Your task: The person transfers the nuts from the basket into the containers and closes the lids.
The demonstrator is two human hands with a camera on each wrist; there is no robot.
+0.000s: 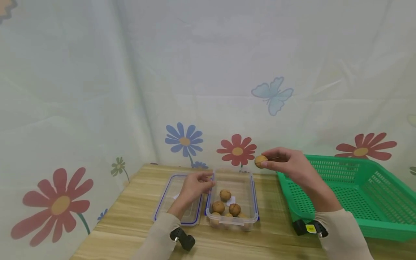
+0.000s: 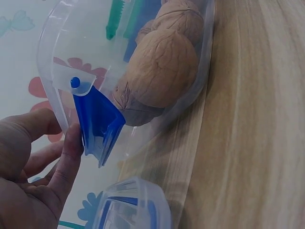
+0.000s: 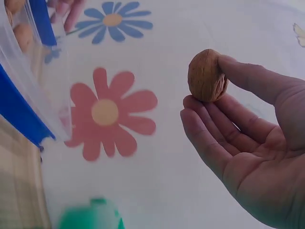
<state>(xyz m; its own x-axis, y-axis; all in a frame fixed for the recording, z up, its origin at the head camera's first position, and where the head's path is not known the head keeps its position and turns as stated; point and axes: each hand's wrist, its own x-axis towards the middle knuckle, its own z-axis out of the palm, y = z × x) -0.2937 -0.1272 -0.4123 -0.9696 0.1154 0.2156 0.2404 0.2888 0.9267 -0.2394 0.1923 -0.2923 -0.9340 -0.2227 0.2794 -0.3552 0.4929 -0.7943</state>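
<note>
Walnut (image 1: 261, 161), pinched by the right hand (image 1: 289, 164) above the counter (image 1: 272, 209), could drop if its rounded shell slips; the left hand (image 1: 194, 185), fingers bent, touches the clear container (image 1: 255, 198), grip unclear.

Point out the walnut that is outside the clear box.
The walnut pinched in the right hand, held up in the air; the other walnuts in view all lie in the clear box.
</note>
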